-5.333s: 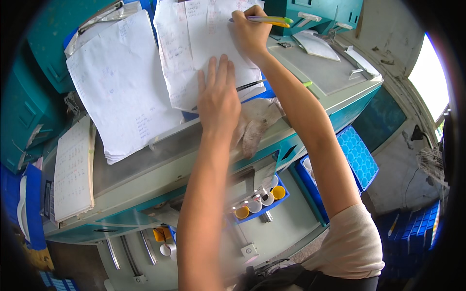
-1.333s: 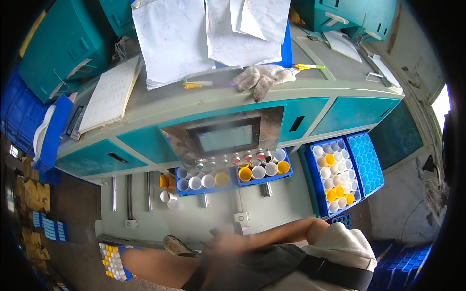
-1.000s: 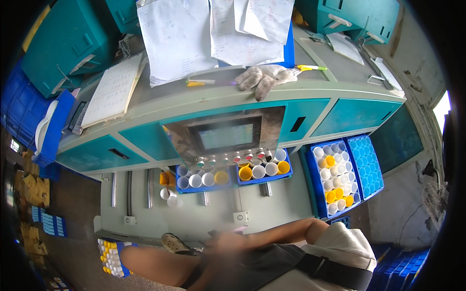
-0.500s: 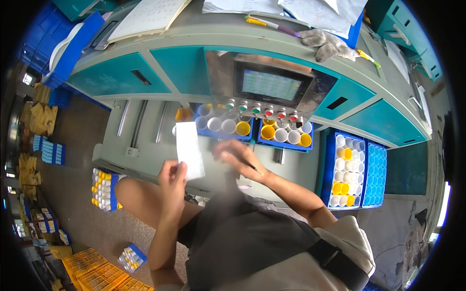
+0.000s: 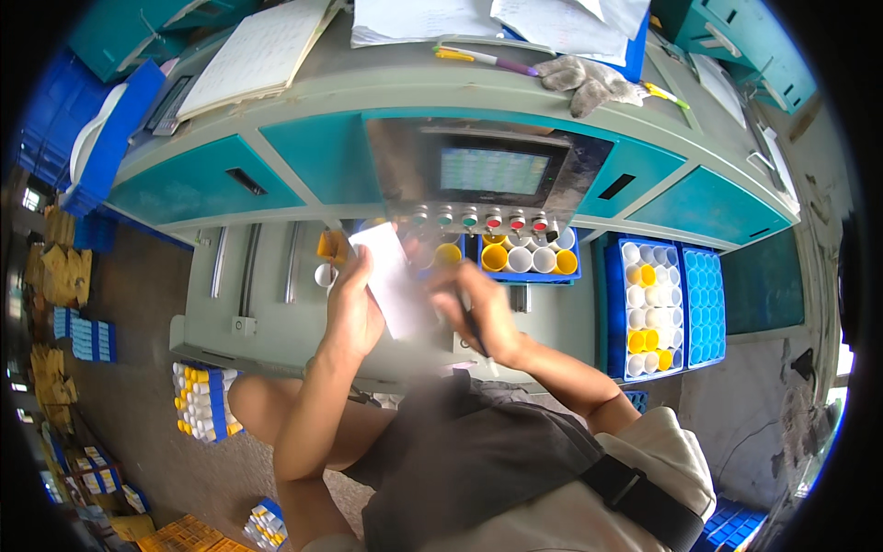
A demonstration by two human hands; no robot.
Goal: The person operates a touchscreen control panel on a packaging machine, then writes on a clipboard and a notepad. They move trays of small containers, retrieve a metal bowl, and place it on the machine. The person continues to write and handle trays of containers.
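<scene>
My left hand (image 5: 353, 311) is closed on a narrow white piece of paper (image 5: 390, 281), with the thumb along its left edge. Whether it is one sheet or a thin pad, I cannot tell. Just right of the paper is my right hand (image 5: 487, 311), its fingers curled around a dark pen (image 5: 475, 329) that slants down toward the wrist. The middle of the picture is smeared, so the pen's tip and the gap between fingers and paper are unclear. Behind the hands, a blue crate (image 5: 531, 277) holds white and yellow cups.
A machine panel with a screen (image 5: 494, 172) and a row of buttons faces me. Blue trays of cups (image 5: 635, 375) stand at the right. Papers (image 5: 423, 20), a glove (image 5: 589, 81) and pens lie on the upper ledge. More cups (image 5: 195, 401) sit low at the left.
My left hand has risen and tilted the paper, moving it right. My right hand has shifted slightly right and down. The view has shifted as well.
</scene>
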